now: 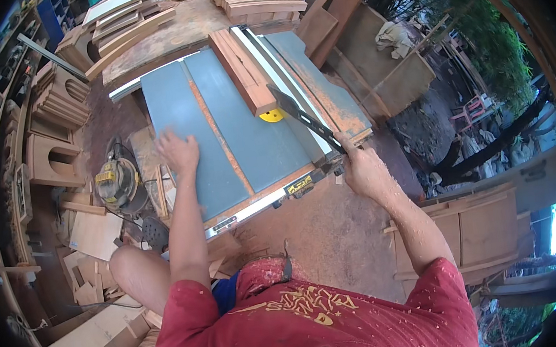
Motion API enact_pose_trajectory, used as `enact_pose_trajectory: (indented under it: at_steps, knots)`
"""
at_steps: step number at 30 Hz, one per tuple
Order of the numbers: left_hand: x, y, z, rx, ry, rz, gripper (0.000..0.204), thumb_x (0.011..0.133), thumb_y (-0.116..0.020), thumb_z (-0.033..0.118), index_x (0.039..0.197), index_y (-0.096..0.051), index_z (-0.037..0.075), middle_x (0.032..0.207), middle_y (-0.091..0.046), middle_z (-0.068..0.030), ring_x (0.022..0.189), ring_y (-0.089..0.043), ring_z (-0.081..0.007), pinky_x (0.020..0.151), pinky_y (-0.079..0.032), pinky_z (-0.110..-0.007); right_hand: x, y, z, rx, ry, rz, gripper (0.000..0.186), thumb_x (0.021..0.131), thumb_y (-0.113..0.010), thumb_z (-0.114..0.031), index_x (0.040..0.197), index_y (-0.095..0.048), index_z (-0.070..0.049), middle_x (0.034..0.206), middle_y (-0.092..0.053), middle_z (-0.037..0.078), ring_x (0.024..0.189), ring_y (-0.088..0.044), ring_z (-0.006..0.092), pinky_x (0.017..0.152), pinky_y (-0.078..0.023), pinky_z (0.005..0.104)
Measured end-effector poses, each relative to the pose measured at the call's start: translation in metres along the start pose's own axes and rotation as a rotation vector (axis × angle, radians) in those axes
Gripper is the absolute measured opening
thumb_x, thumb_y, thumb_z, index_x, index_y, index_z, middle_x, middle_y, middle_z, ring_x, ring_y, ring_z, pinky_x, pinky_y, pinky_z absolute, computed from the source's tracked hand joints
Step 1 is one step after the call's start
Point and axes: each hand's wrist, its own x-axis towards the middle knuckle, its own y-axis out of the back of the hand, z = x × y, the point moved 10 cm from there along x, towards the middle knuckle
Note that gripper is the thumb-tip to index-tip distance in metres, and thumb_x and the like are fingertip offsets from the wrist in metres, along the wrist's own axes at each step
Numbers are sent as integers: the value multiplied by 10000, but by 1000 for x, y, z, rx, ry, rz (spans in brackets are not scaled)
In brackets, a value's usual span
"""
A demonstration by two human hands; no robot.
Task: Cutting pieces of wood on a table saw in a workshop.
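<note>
On the blue table saw top [196, 180], a thick reddish wooden board [239, 71] lies along the fence [269, 68], its near end over a round yellow insert [270, 116]. My right hand [361, 163] grips a long black push stick [303, 115] by its near end; the stick's far end rests at the board's near end. My left hand [180, 152] is at the left part of the saw top, fingers spread, slightly blurred, holding nothing; whether it touches the surface is unclear. The blade is not visible.
Stacked planks [256, 0] lie beyond the saw. A yellow-and-grey power tool [113, 178] stands at left among offcuts and wooden cabinet parts [52, 160]. Leaning boards [337, 16], a pink chair [467, 110] and wooden panels [484, 221] are at right.
</note>
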Motion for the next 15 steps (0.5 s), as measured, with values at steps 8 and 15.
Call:
enact_pose_trajectory:
  at_steps: [8, 15]
  knots:
    - [-13, 16, -28, -112, 171, -132, 704, 872, -631, 328, 1457, -466, -26, 1515, -434, -270, 1336, -494, -458, 1084, -439, -529, 21, 1, -9, 34, -63, -65, 607, 863, -538, 12, 1467, -493, -27, 978, -689, 346, 961, -683, 493, 860, -529, 554]
    - [-19, 18, -22, -130, 160, -198, 684, 882, -620, 334, 1456, -480, -11, 1529, -392, -310, 1354, -475, -470, 1111, -416, -525, 57, -13, 0, -3, -32, -46, 562, 927, -495, -47, 1486, -496, -105, 978, -698, 317, 945, -679, 487, 848, -531, 551]
